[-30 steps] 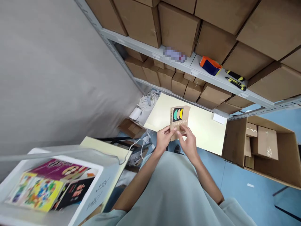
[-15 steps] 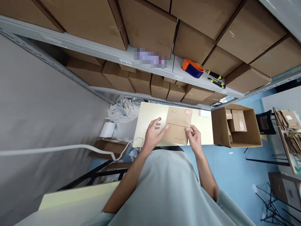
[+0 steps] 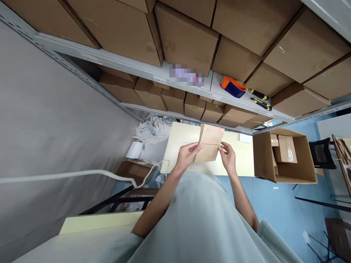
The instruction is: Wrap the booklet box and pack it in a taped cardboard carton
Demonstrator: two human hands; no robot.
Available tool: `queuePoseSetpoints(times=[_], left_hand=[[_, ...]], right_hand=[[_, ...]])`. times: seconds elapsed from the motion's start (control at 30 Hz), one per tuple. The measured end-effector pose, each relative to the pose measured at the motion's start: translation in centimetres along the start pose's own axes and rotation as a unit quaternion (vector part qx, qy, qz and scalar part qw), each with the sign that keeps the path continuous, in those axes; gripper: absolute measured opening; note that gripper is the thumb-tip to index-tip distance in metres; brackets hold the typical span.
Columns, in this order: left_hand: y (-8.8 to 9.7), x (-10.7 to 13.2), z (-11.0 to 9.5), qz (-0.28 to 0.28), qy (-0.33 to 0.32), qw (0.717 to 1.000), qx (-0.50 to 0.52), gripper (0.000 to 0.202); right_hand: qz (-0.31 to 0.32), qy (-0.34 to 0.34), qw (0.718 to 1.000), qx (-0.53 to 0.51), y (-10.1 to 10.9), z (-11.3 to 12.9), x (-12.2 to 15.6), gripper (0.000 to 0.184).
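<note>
A brown paper envelope (image 3: 210, 146) with printed lines and a small red-framed box in its upper right corner is held up over the pale yellow table (image 3: 181, 135). Its left side shows a folded edge or a second layer. My left hand (image 3: 187, 156) is closed on that left edge, thumb in front and fingers behind. At the right edge, my right hand (image 3: 228, 157) has its fingers curled, with thumb and fingertips against the paper. What lies behind the envelope is hidden.
Shelves with brown boxes (image 3: 189, 40) rise ahead. An orange and blue tape dispenser (image 3: 233, 87) and two yellow-black cutters (image 3: 260, 99) lie on the shelf edge. An open carton (image 3: 285, 153) with smaller boxes stands right. Left are crumpled white material (image 3: 153, 129) and a white cable (image 3: 104, 173).
My left hand has closed on the envelope's left edge, where it was spread before. The envelope has turned and tilted, and my right thumb has slid to its edge. The view has shifted slightly.
</note>
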State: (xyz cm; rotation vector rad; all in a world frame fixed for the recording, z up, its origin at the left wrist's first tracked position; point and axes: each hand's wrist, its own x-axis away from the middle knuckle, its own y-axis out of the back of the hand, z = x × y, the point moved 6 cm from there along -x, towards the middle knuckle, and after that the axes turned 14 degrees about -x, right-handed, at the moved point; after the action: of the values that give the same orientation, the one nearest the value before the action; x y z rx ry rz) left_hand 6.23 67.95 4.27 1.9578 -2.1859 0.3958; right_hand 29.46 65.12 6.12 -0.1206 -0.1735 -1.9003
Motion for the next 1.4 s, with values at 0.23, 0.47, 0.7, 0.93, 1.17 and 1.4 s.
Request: queuePoseSetpoints(times=[0.23, 0.47, 0.7, 0.93, 1.17, 1.4], left_hand=[[-2.5, 1.6, -2.6, -0.119, -0.144, 0.960, -0.210, 0.035], [-6.2, 1.6, -1.6, 0.003, -0.107, 0.973, -0.204, 0.042], [-2.3, -1.3, -0.7, -0.042, -0.042, 0.981, -0.187, 0.059], [-4.3, -1.4, -0.4, 0.049, -0.009, 0.991, -0.124, 0.058], [-4.7, -0.7, -2.4, 0.009, -0.118, 0.974, -0.195, 0.032], [-4.5, 0.6, -4.0, 0.007, -0.137, 0.969, -0.207, 0.029]], right_hand=[[0.106, -0.007, 0.992, -0.074, -5.4, 1.6, 1.9, 0.062], [0.094, -0.020, 0.991, -0.094, -2.1, 1.7, -0.1, 0.058], [0.207, -0.128, 0.959, -0.145, 2.4, 0.9, -1.5, 0.062], [0.214, -0.120, 0.957, -0.153, 4.5, 0.3, -2.7, 0.055], [0.173, 0.054, 0.979, -0.090, 6.4, 1.9, -3.2, 0.026], [0.166, 0.101, 0.979, -0.057, 7.3, 3.5, -1.5, 0.030]])
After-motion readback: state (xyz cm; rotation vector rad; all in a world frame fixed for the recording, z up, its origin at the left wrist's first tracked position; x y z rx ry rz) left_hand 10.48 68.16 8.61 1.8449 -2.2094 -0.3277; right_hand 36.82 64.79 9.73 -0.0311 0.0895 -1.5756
